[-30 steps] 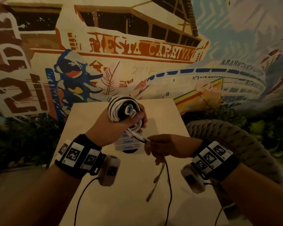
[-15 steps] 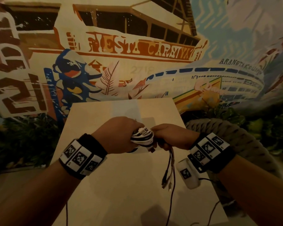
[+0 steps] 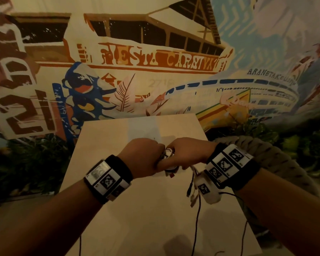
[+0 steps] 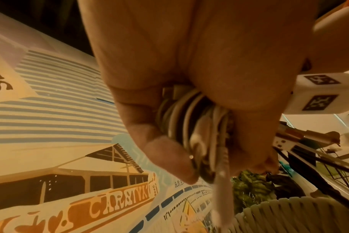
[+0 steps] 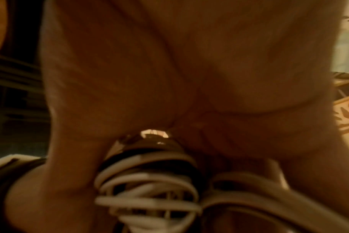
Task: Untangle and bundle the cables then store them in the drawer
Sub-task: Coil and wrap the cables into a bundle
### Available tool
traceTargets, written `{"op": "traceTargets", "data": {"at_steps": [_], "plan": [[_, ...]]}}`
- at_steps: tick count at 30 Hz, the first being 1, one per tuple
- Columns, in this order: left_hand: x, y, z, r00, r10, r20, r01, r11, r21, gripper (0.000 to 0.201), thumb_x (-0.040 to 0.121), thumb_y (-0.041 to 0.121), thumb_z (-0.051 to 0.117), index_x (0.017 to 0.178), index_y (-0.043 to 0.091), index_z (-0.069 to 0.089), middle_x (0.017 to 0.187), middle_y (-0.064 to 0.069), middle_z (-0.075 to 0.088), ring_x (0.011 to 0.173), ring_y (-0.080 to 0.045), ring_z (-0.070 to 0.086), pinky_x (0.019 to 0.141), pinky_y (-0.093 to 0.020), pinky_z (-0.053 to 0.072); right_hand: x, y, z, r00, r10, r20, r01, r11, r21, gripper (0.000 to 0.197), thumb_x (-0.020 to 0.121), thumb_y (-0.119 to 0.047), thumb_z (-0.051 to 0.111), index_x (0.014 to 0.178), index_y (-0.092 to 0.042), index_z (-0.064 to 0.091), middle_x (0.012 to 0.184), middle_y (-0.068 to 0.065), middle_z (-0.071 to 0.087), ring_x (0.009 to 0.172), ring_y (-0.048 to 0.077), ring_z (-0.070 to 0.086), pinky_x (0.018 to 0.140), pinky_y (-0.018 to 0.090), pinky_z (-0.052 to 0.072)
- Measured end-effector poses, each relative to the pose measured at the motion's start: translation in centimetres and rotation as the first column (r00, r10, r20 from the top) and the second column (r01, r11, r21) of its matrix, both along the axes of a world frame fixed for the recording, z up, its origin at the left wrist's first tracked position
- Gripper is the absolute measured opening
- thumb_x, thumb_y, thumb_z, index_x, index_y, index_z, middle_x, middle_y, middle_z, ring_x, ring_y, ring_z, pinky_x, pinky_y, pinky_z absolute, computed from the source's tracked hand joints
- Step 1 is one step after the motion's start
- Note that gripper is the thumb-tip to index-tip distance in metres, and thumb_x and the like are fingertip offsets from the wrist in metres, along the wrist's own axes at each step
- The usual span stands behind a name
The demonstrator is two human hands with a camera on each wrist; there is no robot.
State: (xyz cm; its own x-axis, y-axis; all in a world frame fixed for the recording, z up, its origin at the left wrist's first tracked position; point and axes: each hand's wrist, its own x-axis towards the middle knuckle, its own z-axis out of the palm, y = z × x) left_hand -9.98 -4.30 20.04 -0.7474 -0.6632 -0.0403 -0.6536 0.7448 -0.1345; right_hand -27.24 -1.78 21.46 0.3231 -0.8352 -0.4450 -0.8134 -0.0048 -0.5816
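Note:
A coil of white and dark cables (image 3: 168,154) sits squeezed between my two fists above the pale wooden table (image 3: 137,209). My left hand (image 3: 143,157) grips the cable coil (image 4: 191,124) with its fingers curled round the loops. My right hand (image 3: 187,151) grips the same cable coil (image 5: 147,181) from the other side. Loose cable ends (image 3: 191,189) with plugs hang down under the right hand. Most of the coil is hidden by the knuckles. No drawer is in view.
A painted mural wall (image 3: 155,71) stands just behind the table's far edge. A thick woven rope seat (image 3: 266,159) curves along the right side. Dark plants (image 3: 26,163) fill the left. Thin black wires (image 3: 197,228) from the wrist cameras trail over the table.
The left hand brought the coil down from upright in front of the wall. The right hand moved from pinching a loose end to gripping the coil, and both fists now press together.

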Motion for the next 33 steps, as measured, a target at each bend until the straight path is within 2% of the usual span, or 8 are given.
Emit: {"op": "traceTargets", "data": {"at_steps": [6, 10, 16, 19, 23, 25, 28, 33], "plan": [[-0.6, -0.7, 0.6, 0.993, -0.003, 0.116, 0.011, 0.997, -0.072, 0.04, 0.089, 0.058, 0.052, 0.083, 0.022, 0.069, 0.067, 0.005, 0.06, 0.058, -0.016, 0.053, 0.055, -0.026, 0.037, 1.6, -0.9, -0.3, 0.995, -0.068, -0.077, 0.066, 0.997, -0.031, 0.023, 0.078, -0.033, 0.079, 0.087, -0.012, 0.08, 0.073, -0.004, 0.074, 0.058, 0.006, 0.067, 0.06, 0.024, 0.058], [-0.3, -1.0, 0.1, 0.997, 0.014, 0.07, -0.011, 0.999, -0.048, 0.034, 0.089, 0.053, 0.053, 0.084, 0.023, 0.068, 0.068, 0.004, 0.06, 0.058, -0.015, 0.055, 0.054, -0.025, 0.04, 1.6, -0.3, -1.4, 0.998, -0.065, 0.007, 0.066, 0.996, -0.052, 0.02, 0.086, -0.03, 0.07, 0.086, -0.011, 0.078, 0.079, -0.001, 0.076, 0.067, 0.01, 0.071, 0.065, 0.024, 0.055], [2.1, -1.2, 0.9, 0.953, 0.017, -0.303, 0.017, 0.994, 0.109, 0.074, 0.077, 0.066, 0.067, 0.14, 0.04, 0.037, 0.108, 0.01, 0.069, 0.088, -0.011, 0.067, 0.077, -0.031, 0.056, 0.4, 0.9, -1.5, 0.984, -0.032, 0.178, 0.046, 0.996, -0.075, 0.022, 0.093, -0.032, 0.063, 0.085, -0.015, 0.074, 0.072, -0.01, 0.072, 0.062, 0.004, 0.066, 0.067, 0.025, 0.053], [4.2, -2.1, 0.8, 0.85, 0.195, -0.489, 0.025, 0.913, 0.408, 0.098, 0.069, 0.062, 0.081, 0.148, 0.052, 0.023, 0.12, 0.022, 0.058, 0.096, 0.0, 0.064, 0.082, -0.027, 0.057, -0.9, 1.3, -1.2, 0.945, -0.125, 0.301, 0.155, 0.985, -0.077, 0.03, 0.09, -0.037, 0.067, 0.088, -0.007, 0.073, 0.068, -0.003, 0.072, 0.059, 0.008, 0.064, 0.067, 0.035, 0.053], [5.1, -1.9, -1.0, 0.638, 0.45, -0.625, 0.227, 0.666, 0.711, 0.094, 0.058, 0.068, 0.085, 0.139, 0.055, 0.039, 0.129, 0.015, 0.063, 0.115, -0.006, 0.063, 0.097, -0.042, 0.056, -1.6, 1.9, -0.8, 0.8, -0.18, 0.572, 0.215, 0.977, 0.007, 0.026, 0.084, -0.028, 0.063, 0.097, -0.009, 0.073, 0.083, 0.021, 0.068, 0.068, 0.023, 0.063, 0.068, 0.037, 0.051], [4.0, -1.1, -1.5, 0.588, 0.441, -0.678, 0.368, 0.601, 0.71, 0.082, 0.064, 0.057, 0.086, 0.136, 0.04, 0.05, 0.129, 0.018, 0.064, 0.121, -0.007, 0.061, 0.104, -0.035, 0.05, -1.1, 2.1, -0.9, 0.737, -0.169, 0.655, 0.194, 0.98, 0.035, 0.018, 0.083, -0.025, 0.066, 0.094, -0.013, 0.072, 0.086, 0.025, 0.067, 0.071, 0.026, 0.062, 0.07, 0.04, 0.051], [1.8, 0.4, -1.1, 0.56, 0.39, -0.731, 0.476, 0.57, 0.67, 0.078, 0.071, 0.059, 0.079, 0.131, 0.015, 0.056, 0.119, 0.024, 0.069, 0.113, 0.0, 0.063, 0.095, -0.017, 0.049, 0.1, 2.7, -1.0, 0.672, -0.134, 0.728, 0.111, 0.991, 0.08, 0.026, 0.083, -0.024, 0.063, 0.107, -0.015, 0.068, 0.084, 0.003, 0.072, 0.073, 0.017, 0.065, 0.07, 0.031, 0.054], [0.7, 1.7, -0.1, 0.379, 0.464, -0.8, 0.527, 0.603, 0.599, 0.042, 0.066, 0.08, 0.067, 0.093, 0.05, 0.074, 0.095, 0.027, 0.073, 0.093, 0.007, 0.066, 0.085, -0.014, 0.05, 1.1, 3.3, -0.7, 0.508, -0.169, 0.844, 0.046, 0.984, 0.17, 0.044, 0.079, -0.022, 0.065, 0.123, -0.021, 0.06, 0.098, 0.008, 0.073, 0.084, 0.018, 0.07, 0.07, 0.027, 0.056]]}}
